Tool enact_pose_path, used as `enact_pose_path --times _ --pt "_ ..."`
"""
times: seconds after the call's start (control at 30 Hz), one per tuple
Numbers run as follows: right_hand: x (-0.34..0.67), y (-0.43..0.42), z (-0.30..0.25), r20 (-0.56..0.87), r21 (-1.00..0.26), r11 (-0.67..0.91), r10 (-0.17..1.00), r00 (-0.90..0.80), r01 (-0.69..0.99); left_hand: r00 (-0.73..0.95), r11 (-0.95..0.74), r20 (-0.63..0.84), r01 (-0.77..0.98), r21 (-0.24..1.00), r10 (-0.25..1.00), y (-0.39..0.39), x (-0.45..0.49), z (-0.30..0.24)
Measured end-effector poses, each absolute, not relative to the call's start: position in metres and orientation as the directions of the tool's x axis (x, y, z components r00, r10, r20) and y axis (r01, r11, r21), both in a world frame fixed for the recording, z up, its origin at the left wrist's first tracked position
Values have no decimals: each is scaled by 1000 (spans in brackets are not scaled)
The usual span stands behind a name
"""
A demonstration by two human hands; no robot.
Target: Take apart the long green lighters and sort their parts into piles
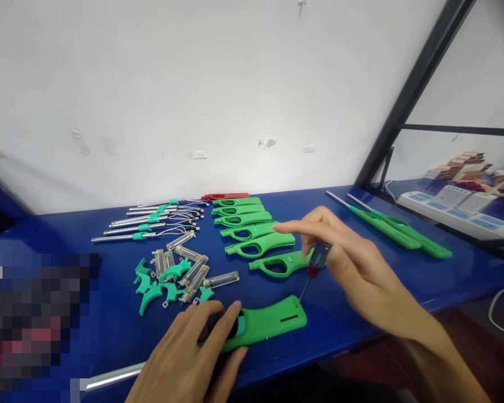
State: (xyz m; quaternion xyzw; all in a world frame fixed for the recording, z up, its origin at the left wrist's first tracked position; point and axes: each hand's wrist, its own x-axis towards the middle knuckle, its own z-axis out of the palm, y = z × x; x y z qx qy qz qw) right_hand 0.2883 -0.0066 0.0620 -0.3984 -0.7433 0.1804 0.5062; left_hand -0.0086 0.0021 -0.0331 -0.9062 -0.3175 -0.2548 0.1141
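Observation:
My left hand presses down on a green plastic lighter body lying near the front edge of the blue table, fingers curled over its left end. My right hand pinches a small screwdriver with a red and clear handle. The screwdriver tip touches the right end of that green body. My right index finger points left, over a row of green handle shells.
Metal tubes with teal collars and wires lie at the back left. Clear small tubes and teal triggers sit in front of them. Two assembled green long lighters lie at the right. A black frame post rises beyond.

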Motion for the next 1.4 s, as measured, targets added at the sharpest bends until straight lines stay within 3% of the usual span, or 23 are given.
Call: enact_pose_path --times 0.17,0.3,0.47,0.6,0.87,1.0,1.1,1.4 --pt "291 -18 72 562 -671 569 808 -174 475 657 -766 516 642 0 550 -1 -9 -29" --pt "297 -19 76 561 -751 573 816 -141 329 649 -760 511 649 16 564 -3 -8 -29" --pt "297 -20 76 543 -754 601 797 -265 264 650 -760 518 649 2 556 -3 -7 -29" --pt "292 -20 77 561 -743 589 807 -185 318 633 -758 555 653 -6 540 -2 -4 -25" --pt "296 -15 73 525 -811 541 841 -133 221 625 -761 581 648 -14 522 -4 0 -21" --pt "289 -15 71 578 -776 600 800 -164 193 631 -761 563 649 -5 534 -3 0 -22" --pt "285 -14 70 623 -750 625 777 -85 215 633 -763 551 646 10 544 -3 -1 -24" --pt "292 -14 73 603 -743 614 787 -133 266 647 -785 545 618 35 533 -3 -1 -24"
